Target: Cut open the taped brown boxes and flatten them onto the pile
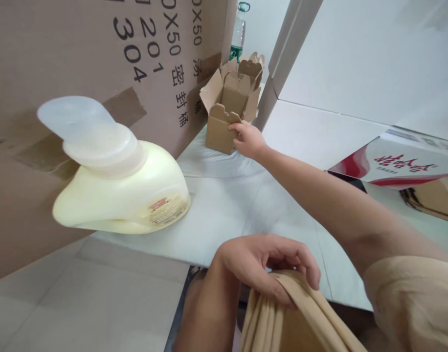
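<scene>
My right hand [249, 140] stretches far forward, its fingers closed at the near corner of a small open cardboard box [220, 134] with raised, notched flaps. Another small open carton [252, 68] stands just behind that box. Close to my body, my left hand [268, 264] curls over folded tan cloth [295, 313], the same colour as my sleeve [411, 298]. Part of its grip is hidden by the folds. A pale yellow plastic bottle [124, 190] with a large translucent cap stands on the left of the covered table.
A large printed cardboard carton [136, 54] walls off the left side. The table has a pale cover [216, 210]. At the back is a clear bottle with a green label [238, 32]. On the right lies a red and white box [403, 159] beside a white panel [356, 63].
</scene>
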`<state>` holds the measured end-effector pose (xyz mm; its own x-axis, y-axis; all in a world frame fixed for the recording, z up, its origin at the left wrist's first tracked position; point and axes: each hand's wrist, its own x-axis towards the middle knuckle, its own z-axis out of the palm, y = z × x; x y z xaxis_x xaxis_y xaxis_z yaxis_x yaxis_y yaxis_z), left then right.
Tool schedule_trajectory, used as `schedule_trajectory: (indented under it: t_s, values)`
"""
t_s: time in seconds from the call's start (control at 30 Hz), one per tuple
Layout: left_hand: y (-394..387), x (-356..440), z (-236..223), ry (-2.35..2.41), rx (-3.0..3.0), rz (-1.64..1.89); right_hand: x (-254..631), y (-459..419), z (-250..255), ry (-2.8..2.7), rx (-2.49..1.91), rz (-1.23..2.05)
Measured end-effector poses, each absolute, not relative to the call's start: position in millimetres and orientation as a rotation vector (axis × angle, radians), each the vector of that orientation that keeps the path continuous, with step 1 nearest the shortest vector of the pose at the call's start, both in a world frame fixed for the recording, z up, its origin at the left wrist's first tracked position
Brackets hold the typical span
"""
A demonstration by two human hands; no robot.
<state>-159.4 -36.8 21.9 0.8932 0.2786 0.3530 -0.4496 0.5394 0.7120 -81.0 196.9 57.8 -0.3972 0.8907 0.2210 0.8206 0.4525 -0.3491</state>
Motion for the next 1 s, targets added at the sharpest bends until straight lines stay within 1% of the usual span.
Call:
schedule_trajectory:
  t_s: [0.17, 0.3, 0.37, 0.5, 0.67, 0.77, 0.83, 1.0]
  values:
    - [-37.8, -147.1, 22.1, -0.301, 0.94, 0.497, -34.9, 124.9, 57.8, -2.248, -1.315, 0.246]
    - [-40.1, -133.3, 23.5, -0.293, 0.962, 0.458, 23.4, 27.4, 61.7, -2.193, -1.198, -0.051]
    - [-42.4, -121.0, 23.9, -0.279, 0.984, 0.403, 52.7, -22.5, 59.2, -2.131, -1.1, -0.028]
    - [-47.8, -83.4, 25.3, -0.266, 1.032, 0.267, 96.3, -87.7, 52.4, -1.953, -1.191, 0.079]
    - [-56.0, -45.5, 37.7, -0.126, 1.116, 0.222, 138.4, -96.5, 68.6, -2.041, -1.167, 0.066]
    - [-63.3, -39.8, 50.6, -0.062, 1.261, 0.271, 160.8, -94.3, 79.7, -2.119, -1.175, 0.07]
    - [-68.4, -39.4, 59.5, -0.003, 1.416, 0.261, 171.9, -94.3, 80.2, -2.163, -1.176, 0.128]
    - [-73.7, -34.0, 72.3, 0.325, 1.762, 0.015, 184.4, -89.2, 61.6, -2.05, -1.184, 0.297]
